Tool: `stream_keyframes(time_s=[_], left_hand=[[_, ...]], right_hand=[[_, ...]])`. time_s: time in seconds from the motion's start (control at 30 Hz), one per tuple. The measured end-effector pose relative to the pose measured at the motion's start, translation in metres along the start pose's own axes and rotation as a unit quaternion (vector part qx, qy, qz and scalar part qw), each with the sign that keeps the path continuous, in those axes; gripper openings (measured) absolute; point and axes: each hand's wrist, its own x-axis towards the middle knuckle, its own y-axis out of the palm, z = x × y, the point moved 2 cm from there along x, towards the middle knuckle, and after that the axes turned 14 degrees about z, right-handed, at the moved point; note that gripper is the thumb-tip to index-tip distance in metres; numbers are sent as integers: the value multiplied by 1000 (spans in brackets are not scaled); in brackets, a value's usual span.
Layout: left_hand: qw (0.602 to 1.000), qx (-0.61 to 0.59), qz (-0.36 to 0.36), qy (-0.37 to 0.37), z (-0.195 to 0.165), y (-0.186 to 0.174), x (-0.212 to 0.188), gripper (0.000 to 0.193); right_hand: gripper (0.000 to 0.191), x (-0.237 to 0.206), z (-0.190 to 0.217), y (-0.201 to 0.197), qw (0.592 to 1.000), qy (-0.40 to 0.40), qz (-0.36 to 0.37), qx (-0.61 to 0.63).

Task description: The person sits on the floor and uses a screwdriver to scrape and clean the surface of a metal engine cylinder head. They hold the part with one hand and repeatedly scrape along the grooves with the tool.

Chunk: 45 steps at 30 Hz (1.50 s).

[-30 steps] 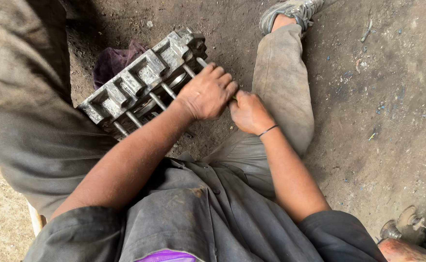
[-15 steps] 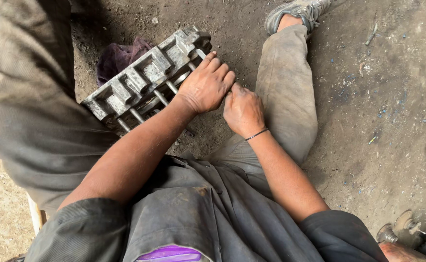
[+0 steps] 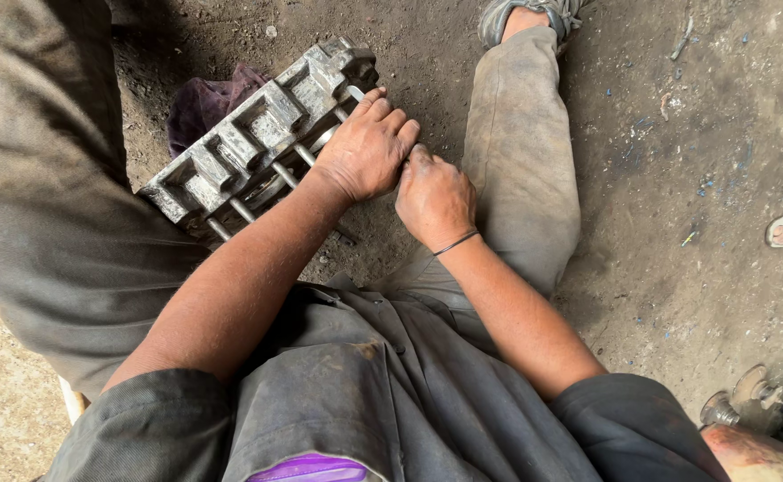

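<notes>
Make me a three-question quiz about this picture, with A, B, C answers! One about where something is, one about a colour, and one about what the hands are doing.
1. Where does the metal block lie?
A. on a shelf
B. on the dirt ground between the legs
C. in a bucket

2. What colour is the cloth behind the block?
A. purple
B. yellow
C. white

3. What is the left hand doing?
A. hanging in the air
B. resting in a pocket
C. pressing on the block's edge

Answers:
1 B, the block sits on bare dirt ground between the trouser legs.
2 A, the crumpled cloth is dark purple.
3 C, the left hand lies over the block's rods, with the right hand close beside it.
</notes>
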Motion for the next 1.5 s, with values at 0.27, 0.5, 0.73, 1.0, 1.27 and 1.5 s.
stream_keyframes(time_s=[0.27, 0.5, 0.73, 1.0, 1.27, 1.5], left_hand=[[988, 22, 153, -20, 5, -16, 3, 39], [976, 20, 215, -5, 5, -10, 6, 33], [999, 32, 14, 22, 7, -9, -10, 34], [997, -1, 73, -3, 11, -2, -8, 26], [988, 62, 137, 43, 38, -8, -23, 45], [991, 51, 100, 79, 33, -11, -42, 22]], right_hand=[[21, 12, -7, -5, 992, -35, 86, 83], [22, 23, -20, 12, 980, -36, 121, 152], [23, 9, -11, -1, 989, -63, 56, 124], [22, 4, 5, 4, 997, -14, 59, 42], [13, 14, 27, 18, 988, -75, 82, 106], [18, 19, 26, 14, 957, -250, 128, 72]])
